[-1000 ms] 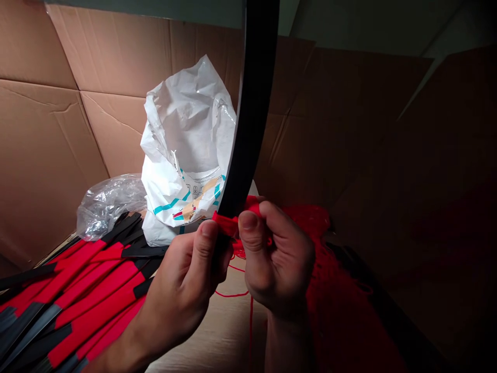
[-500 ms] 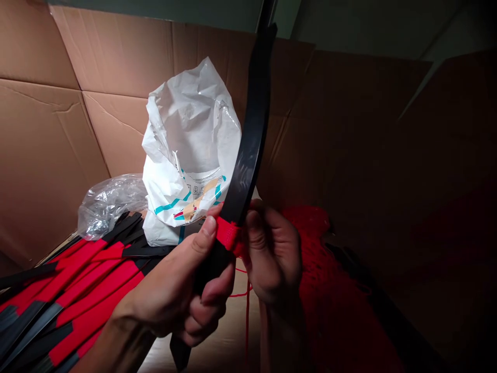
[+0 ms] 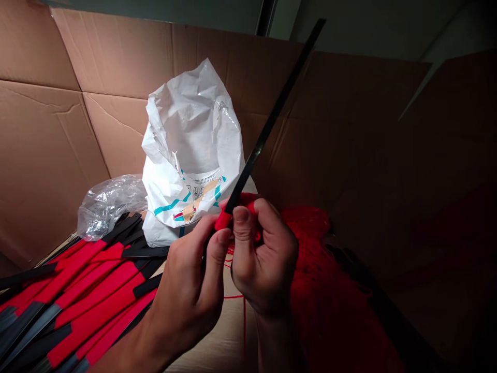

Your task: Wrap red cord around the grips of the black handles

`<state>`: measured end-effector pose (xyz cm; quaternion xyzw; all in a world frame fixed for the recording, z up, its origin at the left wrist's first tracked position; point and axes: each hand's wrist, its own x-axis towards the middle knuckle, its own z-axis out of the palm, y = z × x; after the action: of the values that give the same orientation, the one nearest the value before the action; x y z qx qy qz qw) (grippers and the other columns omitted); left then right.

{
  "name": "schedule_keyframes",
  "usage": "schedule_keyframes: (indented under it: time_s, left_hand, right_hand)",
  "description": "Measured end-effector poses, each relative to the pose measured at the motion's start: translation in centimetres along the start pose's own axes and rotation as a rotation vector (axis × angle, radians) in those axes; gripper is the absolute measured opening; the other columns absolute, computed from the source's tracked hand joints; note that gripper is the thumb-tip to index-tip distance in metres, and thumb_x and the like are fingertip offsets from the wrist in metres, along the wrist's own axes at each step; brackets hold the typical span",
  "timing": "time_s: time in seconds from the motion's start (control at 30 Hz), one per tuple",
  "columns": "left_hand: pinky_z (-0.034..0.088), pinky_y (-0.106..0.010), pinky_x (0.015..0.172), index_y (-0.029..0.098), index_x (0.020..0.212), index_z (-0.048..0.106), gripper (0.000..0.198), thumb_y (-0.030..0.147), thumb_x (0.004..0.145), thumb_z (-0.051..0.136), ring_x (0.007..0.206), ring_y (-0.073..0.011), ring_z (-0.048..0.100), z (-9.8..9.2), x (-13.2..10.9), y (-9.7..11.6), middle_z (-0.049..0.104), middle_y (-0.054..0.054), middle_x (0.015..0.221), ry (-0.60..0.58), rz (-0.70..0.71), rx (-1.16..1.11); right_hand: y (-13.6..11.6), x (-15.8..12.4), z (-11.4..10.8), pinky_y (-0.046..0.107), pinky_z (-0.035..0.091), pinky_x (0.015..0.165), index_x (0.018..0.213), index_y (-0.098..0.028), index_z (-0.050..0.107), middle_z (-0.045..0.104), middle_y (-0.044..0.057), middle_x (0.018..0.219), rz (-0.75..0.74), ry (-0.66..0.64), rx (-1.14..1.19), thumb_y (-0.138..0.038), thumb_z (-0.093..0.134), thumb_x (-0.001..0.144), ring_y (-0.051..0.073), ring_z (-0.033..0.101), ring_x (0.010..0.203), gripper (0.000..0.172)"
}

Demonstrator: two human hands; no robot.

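The black strip [image 3: 264, 129] is held in both hands just right of and in front of the white bag [image 3: 190, 155]. Its long axis runs diagonally, with the free tip pointing up and to the right, past the bag's right side and toward the top of the view. The strip is turned nearly edge-on to the camera, so it appears as a thin line. Its lower end is hidden inside the left hand.

A red sleeve [image 3: 224, 220] sits on the strip at the point where the hands meet. The left hand [image 3: 186, 290] is closed around the lower part of the strip, with its fingers [image 3: 221, 238] curled against the red sleeve. The right hand [image 3: 264, 259] is also closed, its thumb and fingers [image 3: 243, 223] pinching the red material at the strip.

A pile of strips [image 3: 85, 300], black with red sleeves, lies left of and below the white bag. A clear plastic bag [image 3: 111, 207] touches the white bag's left side. Red netting [image 3: 330, 311] lies right of the hands. A red thread [image 3: 244, 326] hangs below them. Cardboard sheets [image 3: 50, 129] stand behind the white bag.
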<state>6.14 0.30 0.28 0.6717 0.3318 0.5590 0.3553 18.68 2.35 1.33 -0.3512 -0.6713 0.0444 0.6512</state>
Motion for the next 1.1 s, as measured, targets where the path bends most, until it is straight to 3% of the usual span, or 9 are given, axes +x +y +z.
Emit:
schedule_keyframes:
  time_s: [0.17,0.47,0.57,0.7,0.8,0.9,0.97,1.03,1.1]
  left_hand:
    - [0.034,-0.025,0.052,0.022,0.075,0.050,0.045,0.042,0.115,0.044,0.052,-0.0103,0.039,-0.4,0.2,-0.1,0.054,0.002,0.061,0.019,0.000,0.017]
    - [0.029,-0.018,0.034,0.020,0.083,0.060,0.054,0.063,0.111,0.042,0.033,-0.0079,0.041,-1.1,-0.1,0.6,0.054,0.004,0.048,-0.246,-0.294,-0.448]
    - [0.032,-0.016,0.033,0.019,0.082,0.062,0.056,0.063,0.110,0.043,0.032,-0.0072,0.042,-1.3,-0.2,0.4,0.057,0.003,0.049,-0.278,-0.360,-0.548]
    - [0.031,-0.014,0.032,0.017,0.076,0.062,0.059,0.060,0.112,0.042,0.030,-0.0063,0.038,-1.5,-0.1,0.1,0.055,0.002,0.045,-0.328,-0.393,-0.674]
    - [0.033,-0.016,0.030,0.019,0.081,0.063,0.057,0.060,0.112,0.039,0.026,-0.0069,0.033,-1.9,0.5,-0.4,0.052,0.004,0.043,-0.515,-0.468,-0.907]
    - [0.042,-0.019,0.038,0.018,0.084,0.065,0.058,0.068,0.107,0.046,0.033,-0.0095,0.044,-2.2,1.2,-1.2,0.058,0.001,0.049,-0.694,-0.521,-0.956]
    - [0.042,-0.020,0.043,0.017,0.081,0.066,0.062,0.073,0.103,0.051,0.043,-0.0110,0.053,-2.0,1.5,-1.5,0.063,-0.003,0.058,-0.642,-0.514,-0.793]
    - [0.039,-0.020,0.046,0.017,0.079,0.064,0.060,0.071,0.103,0.055,0.051,-0.0108,0.052,-1.4,1.3,-1.4,0.062,-0.002,0.064,-0.389,-0.465,-0.570]
    - [0.045,-0.021,0.056,0.019,0.084,0.063,0.050,0.065,0.104,0.059,0.062,-0.0118,0.053,-0.6,0.9,-0.9,0.063,-0.001,0.074,-0.119,-0.353,-0.385]
  right_hand:
    - [-0.2,-0.1,-0.3,0.029,0.037,0.060,0.077,-0.022,0.045,0.046,-0.004,0.071,-0.007,-0.014,-0.004,-0.023,0.061,0.107,0.011,0.045,0.064,0.034]
    - [-0.2,0.1,-1.3,0.024,0.030,0.048,0.072,-0.022,0.044,0.039,-0.006,0.063,0.075,-0.069,0.191,-0.031,0.065,0.108,0.008,0.038,0.054,0.042]
    - [-0.2,0.2,-1.4,0.023,0.039,0.049,0.078,-0.022,0.060,0.054,-0.004,0.064,0.151,-0.123,0.332,-0.036,0.065,0.108,0.009,0.050,0.055,0.034]
    - [0.0,0.3,-1.5,0.029,0.060,0.065,0.106,-0.023,0.078,0.075,0.004,0.085,0.261,-0.212,0.498,-0.044,0.063,0.108,0.017,0.070,0.072,0.025]
    - [0.3,0.3,-1.5,0.034,0.065,0.072,0.111,-0.025,0.080,0.078,0.006,0.094,0.247,-0.231,0.557,-0.047,0.065,0.107,0.020,0.074,0.078,0.027]
    - [0.2,0.2,-1.6,0.034,0.064,0.066,0.110,-0.025,0.080,0.076,0.005,0.086,0.233,-0.230,0.505,-0.047,0.065,0.107,0.019,0.072,0.069,0.027]
    - [0.1,0.0,-1.5,0.029,0.057,0.051,0.112,-0.025,0.078,0.070,0.001,0.075,0.251,-0.214,0.434,-0.045,0.062,0.108,0.015,0.064,0.053,0.025]
    - [0.0,0.0,-1.3,0.027,0.052,0.049,0.109,-0.026,0.075,0.068,-0.002,0.073,0.212,-0.167,0.303,-0.039,0.062,0.109,0.013,0.061,0.052,0.019]
    - [0.0,-0.1,-1.2,0.026,0.052,0.058,0.101,-0.025,0.074,0.067,-0.001,0.077,0.124,-0.106,0.134,-0.033,0.064,0.108,0.013,0.065,0.064,0.014]
